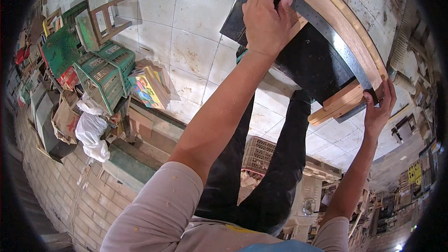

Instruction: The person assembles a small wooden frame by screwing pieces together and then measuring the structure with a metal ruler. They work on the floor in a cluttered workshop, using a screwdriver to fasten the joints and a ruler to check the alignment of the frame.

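Observation:
A black flat-topped bench or machine table [310, 65] stands before me, with a long grey metal bar [343, 42] across it. Along the bar's far side lies a light brown wooden board [338, 23], backed by a paler strip made of short segments [359, 18]. My left hand [268, 21] rests at the bar's upper left end, thumb apart from the fingers; nothing shows in its grasp. At the lower right end my right hand [380, 109] is closed round the board's end, thumb on the near side. Short wooden pieces [338, 102] sit beneath the bar near that hand.
Green plastic crates [105, 72] and a stack of thin books or boards [151, 86] are on the tiled floor at left, near a white sack [92, 133]. A brown crate [258, 155] shows between my legs. Wood scraps and clutter [415, 93] line the right side.

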`<action>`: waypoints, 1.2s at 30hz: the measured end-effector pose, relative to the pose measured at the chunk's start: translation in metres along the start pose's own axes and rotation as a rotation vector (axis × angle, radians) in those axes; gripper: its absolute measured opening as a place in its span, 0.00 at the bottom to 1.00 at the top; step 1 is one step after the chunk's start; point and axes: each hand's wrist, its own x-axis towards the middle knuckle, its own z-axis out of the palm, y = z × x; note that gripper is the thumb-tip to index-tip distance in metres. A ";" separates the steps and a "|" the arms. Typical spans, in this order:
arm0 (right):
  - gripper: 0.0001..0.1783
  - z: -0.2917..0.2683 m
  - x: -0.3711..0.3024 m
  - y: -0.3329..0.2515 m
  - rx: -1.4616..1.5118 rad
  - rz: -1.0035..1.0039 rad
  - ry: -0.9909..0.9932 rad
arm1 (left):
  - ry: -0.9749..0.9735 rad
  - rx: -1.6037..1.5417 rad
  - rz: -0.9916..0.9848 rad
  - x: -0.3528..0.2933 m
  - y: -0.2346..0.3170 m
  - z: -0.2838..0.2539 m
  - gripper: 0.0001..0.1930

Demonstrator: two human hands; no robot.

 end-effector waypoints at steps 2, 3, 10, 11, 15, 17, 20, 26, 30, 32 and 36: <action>0.41 0.001 0.000 0.001 0.001 -0.002 0.003 | 0.009 -0.001 0.010 0.000 0.000 0.000 0.17; 0.41 0.001 0.000 0.000 0.007 0.005 0.002 | 0.013 -0.001 0.015 0.000 -0.001 0.001 0.17; 0.40 0.002 0.000 0.001 0.026 0.022 -0.006 | 0.013 -0.023 -0.028 0.001 0.004 -0.002 0.17; 0.41 0.002 0.000 0.001 0.021 0.022 -0.007 | 0.007 -0.026 -0.032 0.001 0.004 -0.002 0.17; 0.41 0.002 -0.001 0.001 0.024 0.024 -0.003 | 0.017 -0.018 -0.022 0.001 0.005 -0.003 0.17; 0.41 0.002 0.000 -0.001 0.028 0.019 0.003 | 0.008 -0.009 -0.016 0.001 0.003 -0.002 0.17; 0.41 0.001 0.000 -0.002 0.033 0.010 0.009 | 0.012 0.004 0.000 0.000 0.002 0.001 0.17; 0.40 0.000 0.002 -0.006 0.059 -0.004 0.025 | 0.011 0.005 0.005 0.001 0.001 0.000 0.18; 0.40 -0.003 0.003 -0.008 0.054 0.021 0.009 | -0.029 -0.067 -0.059 0.004 0.007 -0.004 0.18; 0.39 -0.003 0.003 -0.013 0.081 0.037 0.007 | -0.033 -0.147 -0.111 0.005 0.007 -0.007 0.19; 0.39 -0.005 0.002 -0.013 0.096 0.046 0.009 | 0.061 -0.241 -0.105 0.008 0.006 -0.011 0.22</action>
